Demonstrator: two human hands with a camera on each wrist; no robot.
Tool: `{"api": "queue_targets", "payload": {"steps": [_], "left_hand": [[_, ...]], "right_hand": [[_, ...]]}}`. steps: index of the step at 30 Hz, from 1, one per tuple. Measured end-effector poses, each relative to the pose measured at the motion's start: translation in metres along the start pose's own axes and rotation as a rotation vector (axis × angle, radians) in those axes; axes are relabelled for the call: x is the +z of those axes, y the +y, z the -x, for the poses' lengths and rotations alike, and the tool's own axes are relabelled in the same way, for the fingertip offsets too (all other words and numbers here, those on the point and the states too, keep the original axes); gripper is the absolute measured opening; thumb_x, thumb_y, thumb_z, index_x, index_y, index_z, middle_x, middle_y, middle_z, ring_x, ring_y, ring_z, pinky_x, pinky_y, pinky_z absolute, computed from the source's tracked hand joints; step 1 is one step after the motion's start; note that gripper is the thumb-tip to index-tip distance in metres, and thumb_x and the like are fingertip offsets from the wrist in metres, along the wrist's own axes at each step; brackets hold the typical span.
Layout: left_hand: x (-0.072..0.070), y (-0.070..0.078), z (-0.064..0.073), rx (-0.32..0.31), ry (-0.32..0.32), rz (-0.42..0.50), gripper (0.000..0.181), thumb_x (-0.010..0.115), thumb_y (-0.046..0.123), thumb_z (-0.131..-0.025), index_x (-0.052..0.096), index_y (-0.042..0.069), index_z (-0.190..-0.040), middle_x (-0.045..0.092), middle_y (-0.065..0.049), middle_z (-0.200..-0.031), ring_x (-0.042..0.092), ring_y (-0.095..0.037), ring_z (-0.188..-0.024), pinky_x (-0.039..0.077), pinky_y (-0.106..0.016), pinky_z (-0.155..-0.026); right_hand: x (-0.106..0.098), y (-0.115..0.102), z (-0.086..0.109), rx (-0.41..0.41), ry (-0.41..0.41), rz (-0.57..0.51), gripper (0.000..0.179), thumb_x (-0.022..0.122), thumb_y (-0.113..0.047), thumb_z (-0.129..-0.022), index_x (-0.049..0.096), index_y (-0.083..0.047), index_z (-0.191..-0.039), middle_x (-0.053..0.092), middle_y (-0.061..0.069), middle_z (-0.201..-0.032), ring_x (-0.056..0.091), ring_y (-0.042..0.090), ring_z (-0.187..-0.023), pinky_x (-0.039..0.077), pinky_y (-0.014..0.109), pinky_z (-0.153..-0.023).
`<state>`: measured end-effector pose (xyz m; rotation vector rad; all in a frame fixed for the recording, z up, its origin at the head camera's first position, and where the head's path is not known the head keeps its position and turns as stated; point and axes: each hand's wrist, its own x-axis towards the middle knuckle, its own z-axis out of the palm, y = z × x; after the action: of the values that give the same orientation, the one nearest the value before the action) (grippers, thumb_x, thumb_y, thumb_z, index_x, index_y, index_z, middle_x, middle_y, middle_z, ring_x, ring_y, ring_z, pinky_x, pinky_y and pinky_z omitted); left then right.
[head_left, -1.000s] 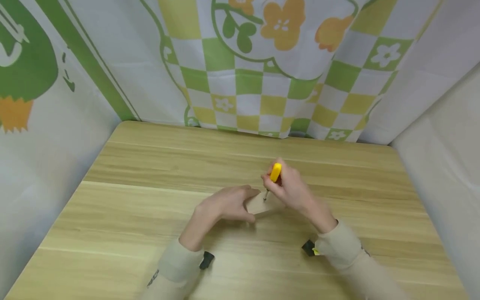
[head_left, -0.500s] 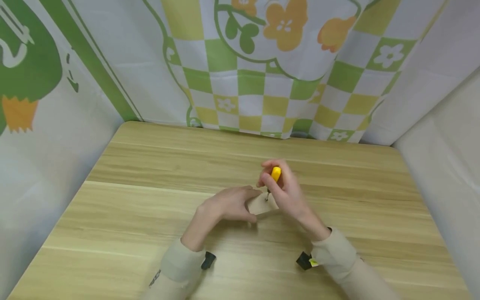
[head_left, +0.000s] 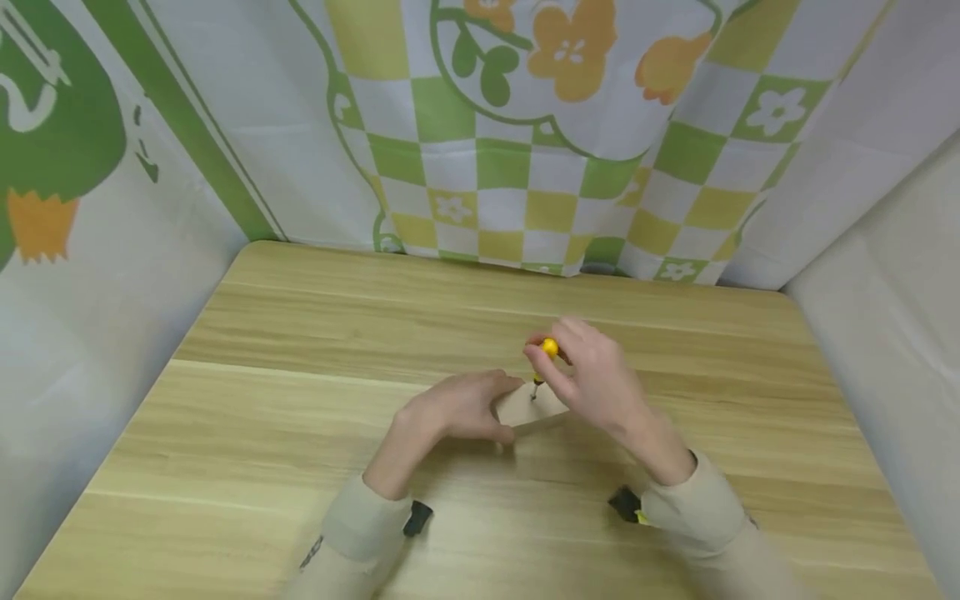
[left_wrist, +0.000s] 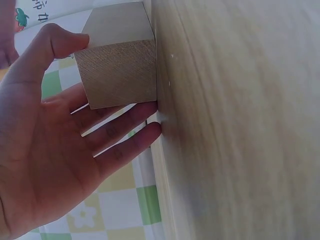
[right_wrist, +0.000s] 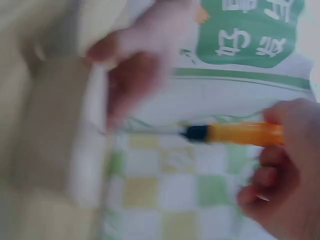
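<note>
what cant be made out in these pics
Head: what the screwdriver meets at its point; too small.
Head: the right end of the block, hidden by the right hand.
Right wrist: the block's surface detail; blurred.
Right wrist: the screwdriver's rear end; hidden by the right hand.
Left wrist: the full writing; cut off by the top edge.
</note>
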<state>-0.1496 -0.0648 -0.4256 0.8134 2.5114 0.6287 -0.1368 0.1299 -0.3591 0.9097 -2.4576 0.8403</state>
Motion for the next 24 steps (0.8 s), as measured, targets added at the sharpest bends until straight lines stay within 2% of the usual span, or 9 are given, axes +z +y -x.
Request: {"api": "queue_targets", "payload": {"steps": [4,7,10,17,21,24], "left_hand": [[-0.001,0.000,-0.001,0.008,0.012,0.009,0.054,0.073,0.037,-0.068,0.055,0.028,-0.118,0.054,0.011,-0.091,0.052,-0.009,-0.077,0.045,-0.025,-0.065],[-0.003,-0.002,0.000,0.018,0.030,0.030,0.054,0.074,0.033,-0.067,0.056,0.026,-0.118,0.057,0.013,-0.091,0.054,-0.008,-0.077,0.045,-0.025,-0.066],[-0.006,-0.004,0.003,0.020,0.054,0.055,0.058,0.073,0.032,-0.067,0.056,0.024,-0.122,0.058,0.013,-0.095,0.055,-0.008,-0.078,0.046,-0.026,-0.066],[-0.014,-0.007,0.007,0.048,0.116,0.018,0.060,0.070,0.035,-0.069,0.055,0.024,-0.127,0.059,0.013,-0.106,0.056,-0.010,-0.086,0.045,-0.025,-0.072],[-0.016,-0.008,0.009,0.070,0.153,0.013,0.058,0.068,0.034,-0.070,0.056,0.022,-0.125,0.059,0.011,-0.110,0.057,-0.013,-0.093,0.046,-0.028,-0.078],[-0.017,-0.009,0.011,0.086,0.181,0.008,0.059,0.067,0.035,-0.071,0.055,0.021,-0.127,0.058,0.009,-0.118,0.055,-0.012,-0.103,0.046,-0.032,-0.088]], "right_hand": [[-0.038,-0.005,-0.006,0.136,-0.321,0.088,0.009,0.059,-0.026,-0.092,0.064,-0.018,-0.091,0.061,-0.010,-0.078,0.050,0.004,-0.061,0.044,0.021,-0.056],[-0.054,-0.005,-0.005,0.189,-0.446,0.137,0.012,0.058,-0.028,-0.092,0.066,-0.020,-0.096,0.063,-0.010,-0.083,0.051,0.005,-0.061,0.045,0.023,-0.058],[-0.058,0.000,0.001,0.197,-0.461,0.157,0.015,0.055,-0.028,-0.094,0.066,-0.019,-0.098,0.065,-0.010,-0.087,0.052,0.006,-0.063,0.045,0.025,-0.060],[-0.055,0.016,0.017,0.228,-0.418,0.159,0.017,0.059,-0.037,-0.091,0.067,-0.023,-0.098,0.065,-0.012,-0.087,0.055,0.005,-0.071,0.047,0.028,-0.066],[-0.056,0.024,0.022,0.248,-0.406,0.121,0.017,0.062,-0.039,-0.089,0.069,-0.024,-0.095,0.063,-0.012,-0.082,0.052,0.005,-0.065,0.045,0.025,-0.062],[-0.059,0.028,0.024,0.260,-0.433,0.105,0.021,0.060,-0.041,-0.090,0.069,-0.023,-0.091,0.059,-0.011,-0.072,0.048,0.004,-0.057,0.043,0.024,-0.057]]}}
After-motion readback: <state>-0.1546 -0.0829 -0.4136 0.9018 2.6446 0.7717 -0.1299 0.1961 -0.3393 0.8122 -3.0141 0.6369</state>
